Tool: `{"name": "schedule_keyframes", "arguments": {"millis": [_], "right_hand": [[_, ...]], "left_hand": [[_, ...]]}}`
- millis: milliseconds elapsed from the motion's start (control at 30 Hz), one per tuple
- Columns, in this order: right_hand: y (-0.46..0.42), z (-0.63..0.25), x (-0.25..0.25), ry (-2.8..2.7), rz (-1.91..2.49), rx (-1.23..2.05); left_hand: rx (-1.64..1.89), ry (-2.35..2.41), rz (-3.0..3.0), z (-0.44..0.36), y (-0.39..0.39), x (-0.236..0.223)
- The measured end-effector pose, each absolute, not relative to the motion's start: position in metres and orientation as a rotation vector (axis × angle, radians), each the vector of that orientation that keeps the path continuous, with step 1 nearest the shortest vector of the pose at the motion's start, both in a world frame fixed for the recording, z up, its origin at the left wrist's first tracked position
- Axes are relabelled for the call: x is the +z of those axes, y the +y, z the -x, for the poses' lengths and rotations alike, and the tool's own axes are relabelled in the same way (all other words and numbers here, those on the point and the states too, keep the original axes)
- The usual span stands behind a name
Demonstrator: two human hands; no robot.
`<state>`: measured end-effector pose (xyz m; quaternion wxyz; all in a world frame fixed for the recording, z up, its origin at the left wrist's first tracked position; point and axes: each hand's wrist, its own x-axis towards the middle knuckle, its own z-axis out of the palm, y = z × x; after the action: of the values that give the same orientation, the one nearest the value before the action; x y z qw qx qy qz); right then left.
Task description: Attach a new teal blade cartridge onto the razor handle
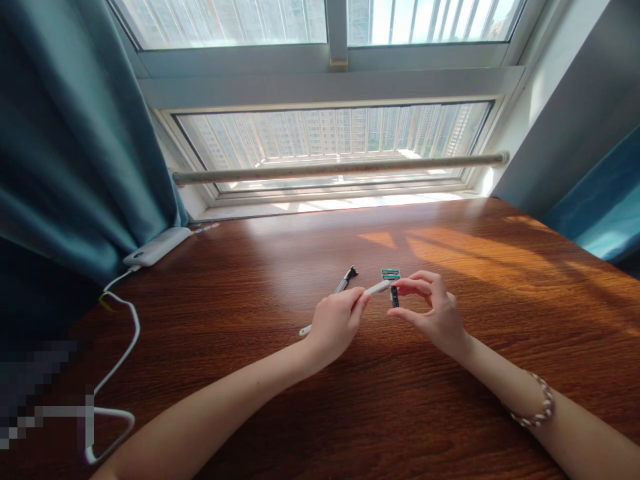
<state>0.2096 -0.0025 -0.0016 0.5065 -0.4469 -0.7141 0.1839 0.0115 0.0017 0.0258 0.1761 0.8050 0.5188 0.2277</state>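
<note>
My left hand (336, 321) is closed around a thin white stick-like tool (376, 289), maybe a small brush, whose tip points right. My right hand (431, 308) pinches a small dark razor cartridge (395, 297) between thumb and forefinger, right at the tool's tip. Just behind them on the wooden table (280, 267) lie a green razor cartridge (391, 274) and a grey razor handle (345, 281) with a dark head. A beaded bracelet (539, 403) is on my right wrist.
A white power bank (158, 246) lies at the table's back left, with a white cable (120, 360) looping down the left side. A teal curtain (65, 147) hangs at left. A window with a rail (340, 168) runs behind the table.
</note>
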Motion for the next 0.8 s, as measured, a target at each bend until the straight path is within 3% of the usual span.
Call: {"name": "schedule_keyframes", "arguments": {"millis": [200,367,800], "right_hand": [[0.001,-0.213,-0.001,-1.900,1.081,0.227],[0.003,-0.215,-0.003,-1.946,1.050,0.176],[0.010,-0.218,-0.003,-1.909,1.052,0.419]], "left_hand": [[0.624,1.346,-2.381,-0.014,-0.001,0.026],[0.518,1.508,-2.406,-0.012,0.003,0.023],[0.467,1.497,-2.459,-0.010,0.004,0.021]]}}
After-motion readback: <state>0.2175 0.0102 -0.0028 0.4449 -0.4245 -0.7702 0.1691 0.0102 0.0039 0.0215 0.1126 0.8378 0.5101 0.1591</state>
